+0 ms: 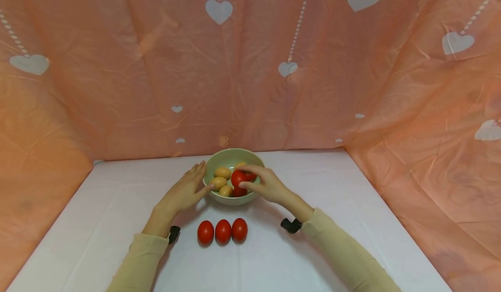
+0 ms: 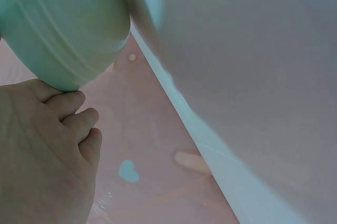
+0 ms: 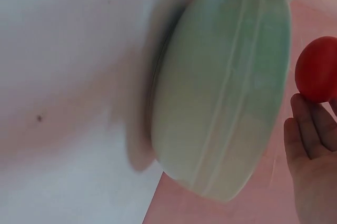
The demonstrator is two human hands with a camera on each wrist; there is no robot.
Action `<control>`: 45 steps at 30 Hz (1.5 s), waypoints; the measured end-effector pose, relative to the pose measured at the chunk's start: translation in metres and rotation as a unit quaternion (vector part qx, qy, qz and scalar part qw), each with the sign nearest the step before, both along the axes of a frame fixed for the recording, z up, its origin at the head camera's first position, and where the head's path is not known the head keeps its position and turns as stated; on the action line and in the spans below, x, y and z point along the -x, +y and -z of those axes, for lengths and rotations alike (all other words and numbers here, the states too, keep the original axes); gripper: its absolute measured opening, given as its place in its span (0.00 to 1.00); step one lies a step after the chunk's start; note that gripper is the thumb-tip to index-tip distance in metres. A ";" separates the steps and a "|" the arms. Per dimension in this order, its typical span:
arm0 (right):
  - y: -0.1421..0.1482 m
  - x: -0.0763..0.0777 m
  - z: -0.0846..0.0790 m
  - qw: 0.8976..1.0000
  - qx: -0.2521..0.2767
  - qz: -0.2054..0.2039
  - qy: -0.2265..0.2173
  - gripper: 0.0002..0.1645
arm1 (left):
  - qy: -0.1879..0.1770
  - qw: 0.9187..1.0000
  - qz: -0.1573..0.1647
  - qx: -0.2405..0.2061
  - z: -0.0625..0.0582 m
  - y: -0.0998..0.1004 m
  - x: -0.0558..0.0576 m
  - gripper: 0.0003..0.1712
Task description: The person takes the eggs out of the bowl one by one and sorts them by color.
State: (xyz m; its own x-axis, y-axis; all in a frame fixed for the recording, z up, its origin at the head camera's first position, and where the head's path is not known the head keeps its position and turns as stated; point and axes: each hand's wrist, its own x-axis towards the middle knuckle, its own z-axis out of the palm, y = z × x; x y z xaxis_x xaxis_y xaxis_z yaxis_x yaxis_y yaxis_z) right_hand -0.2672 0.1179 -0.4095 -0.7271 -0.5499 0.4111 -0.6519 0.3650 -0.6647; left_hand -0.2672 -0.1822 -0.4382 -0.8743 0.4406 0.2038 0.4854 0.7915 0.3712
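Note:
A pale green bowl (image 1: 231, 200) stands near the back of the table with several yellow eggs (image 1: 222, 173) and red eggs (image 1: 240, 191) in it. Over its right half, my right hand (image 1: 270, 187) holds another red egg (image 1: 238, 179) between thumb and fingers. That egg (image 3: 317, 70) shows above the rim in the right wrist view, at the fingertips. My left hand (image 1: 185, 193) rests against the bowl's left side, its fingers extended and its thumb at the front rim. In the left wrist view, the fingers (image 2: 68, 104) touch the bowl's outer wall (image 2: 68, 29).
Three red eggs (image 1: 223, 232) lie in a row on the white tablecloth (image 1: 266, 266), in front of the bowl and between my forearms. An orange curtain with white hearts (image 1: 250, 87) hangs behind the table and along both sides.

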 end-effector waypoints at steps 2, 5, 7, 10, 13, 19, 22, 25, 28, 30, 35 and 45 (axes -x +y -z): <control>0.004 -0.005 0.003 1.000 0.012 0.005 -0.001 0.28 | 0.002 1.000 0.001 -0.001 0.001 0.000 0.000 0.49; 0.009 -0.012 0.008 1.000 0.026 0.010 -0.002 0.28 | 0.004 1.000 0.002 -0.002 0.001 0.000 -0.001 0.48; 0.012 -0.017 0.011 0.999 0.031 0.011 -0.001 0.28 | 0.005 1.000 0.002 0.000 0.001 0.000 -0.001 0.48; 0.018 -0.024 0.016 0.999 0.029 0.015 0.008 0.27 | 0.005 1.000 0.002 0.000 0.001 0.000 -0.001 0.48; 0.023 -0.030 0.020 0.999 0.024 0.018 0.015 0.27 | 0.004 1.000 0.000 0.001 0.001 0.000 -0.001 0.48; 0.033 -0.040 0.025 1.000 0.015 0.018 0.020 0.28 | 0.001 1.000 -0.001 0.001 -0.001 0.001 -0.001 0.49; 0.038 -0.045 0.026 1.000 0.005 0.015 0.019 0.29 | 0.003 1.000 -0.002 0.000 -0.002 0.001 -0.001 0.48; 0.043 -0.049 0.027 1.000 -0.012 0.009 0.020 0.30 | 0.004 1.000 0.000 -0.003 -0.003 0.002 -0.002 0.48; 0.046 -0.054 0.030 0.999 -0.026 0.004 0.026 0.31 | 0.001 1.000 0.000 -0.004 -0.004 0.002 -0.003 0.47; 0.047 -0.057 0.031 0.999 -0.031 -0.001 0.035 0.31 | 0.002 1.000 0.001 -0.003 -0.004 0.002 -0.004 0.47; 0.049 -0.061 0.033 0.997 -0.047 -0.021 0.053 0.30 | 0.000 1.000 -0.001 -0.003 -0.003 0.002 -0.003 0.48; 0.047 -0.066 0.038 0.989 -0.135 -0.060 0.025 0.26 | -0.008 1.000 -0.002 -0.004 -0.002 0.002 -0.001 0.49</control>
State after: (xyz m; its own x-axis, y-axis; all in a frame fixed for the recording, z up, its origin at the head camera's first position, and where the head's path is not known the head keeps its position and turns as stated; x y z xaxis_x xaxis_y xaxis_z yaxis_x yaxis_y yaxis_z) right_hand -0.2010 0.1652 -0.4475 -0.6326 -0.7257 0.2705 -0.7306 0.4432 -0.5195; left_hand -0.2660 -0.1803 -0.4366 -0.8794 0.4351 0.1935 0.4760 0.7907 0.3851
